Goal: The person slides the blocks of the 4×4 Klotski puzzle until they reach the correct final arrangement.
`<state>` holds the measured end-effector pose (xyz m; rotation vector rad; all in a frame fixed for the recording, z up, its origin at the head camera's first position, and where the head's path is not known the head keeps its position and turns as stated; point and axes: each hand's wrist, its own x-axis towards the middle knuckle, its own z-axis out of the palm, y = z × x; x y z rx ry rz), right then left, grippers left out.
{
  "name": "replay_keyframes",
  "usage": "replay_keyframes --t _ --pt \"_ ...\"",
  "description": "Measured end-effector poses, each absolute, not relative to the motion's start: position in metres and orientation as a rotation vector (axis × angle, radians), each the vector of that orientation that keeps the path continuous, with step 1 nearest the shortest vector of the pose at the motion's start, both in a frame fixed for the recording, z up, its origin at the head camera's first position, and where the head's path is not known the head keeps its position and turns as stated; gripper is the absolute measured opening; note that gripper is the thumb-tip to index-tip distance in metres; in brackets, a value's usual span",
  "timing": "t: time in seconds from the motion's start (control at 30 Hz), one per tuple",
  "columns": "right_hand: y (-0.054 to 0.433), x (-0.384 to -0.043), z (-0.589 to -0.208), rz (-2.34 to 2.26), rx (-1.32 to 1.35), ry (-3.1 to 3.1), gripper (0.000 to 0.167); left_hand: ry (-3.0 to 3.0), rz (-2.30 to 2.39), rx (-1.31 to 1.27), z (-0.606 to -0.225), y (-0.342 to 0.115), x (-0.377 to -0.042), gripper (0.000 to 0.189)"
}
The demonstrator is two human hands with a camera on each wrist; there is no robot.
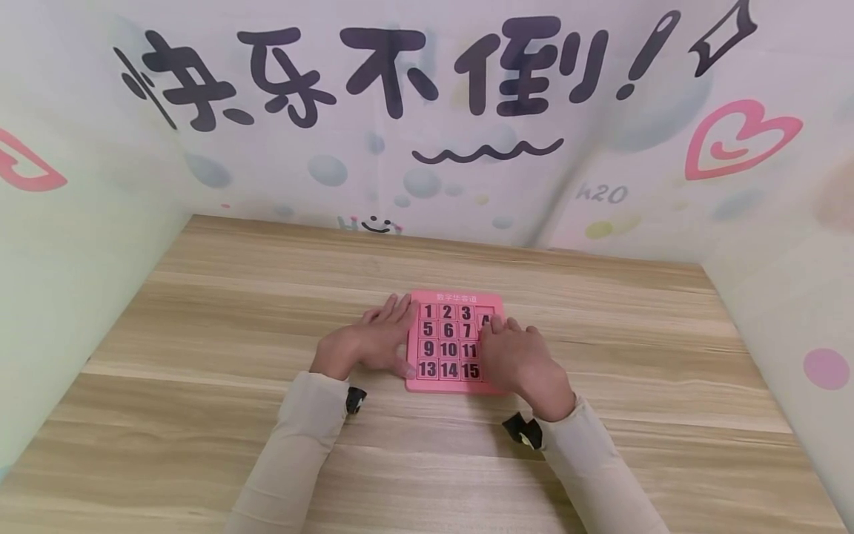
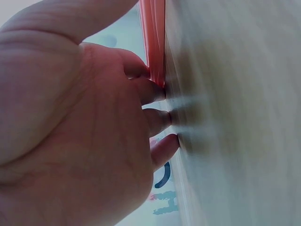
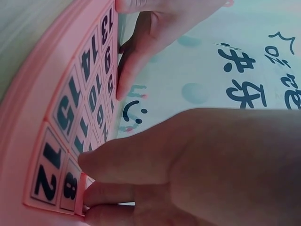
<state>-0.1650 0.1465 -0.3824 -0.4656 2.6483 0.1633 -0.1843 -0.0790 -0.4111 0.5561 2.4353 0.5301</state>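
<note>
A pink sliding number puzzle (image 1: 454,386) lies flat on the wooden table, its numbered tiles in rows. Along its left edge, my left hand (image 1: 383,337) holds the frame, thumb at the lower corner and fingers toward the upper one. In the left wrist view, fingertips (image 2: 160,121) meet the tabletop beside the pink edge. My right hand (image 1: 523,360) reaches over the right column, fingertips at the 4 tile, which sits slightly below the top row with a gap above it. The 12 tile (image 3: 46,165) and 8 tile (image 3: 69,187) show in the right wrist view; the head view hides them.
The wooden table (image 1: 267,311) extends around the puzzle on all sides. White printed walls (image 1: 267,170) with dark lettering, hearts and bubbles stand behind it and at both sides. A black wrist strap piece (image 1: 523,432) shows at the right sleeve.
</note>
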Motion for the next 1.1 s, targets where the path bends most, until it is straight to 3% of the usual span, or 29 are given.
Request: replay_keyframes --t 1.1 --pt "0.1493 -0.174 -0.393 0.119 -0.493 2.728 0.049 2.431 0.528 0.549 -0.4104 -0.0785 -0.1842 0.114"
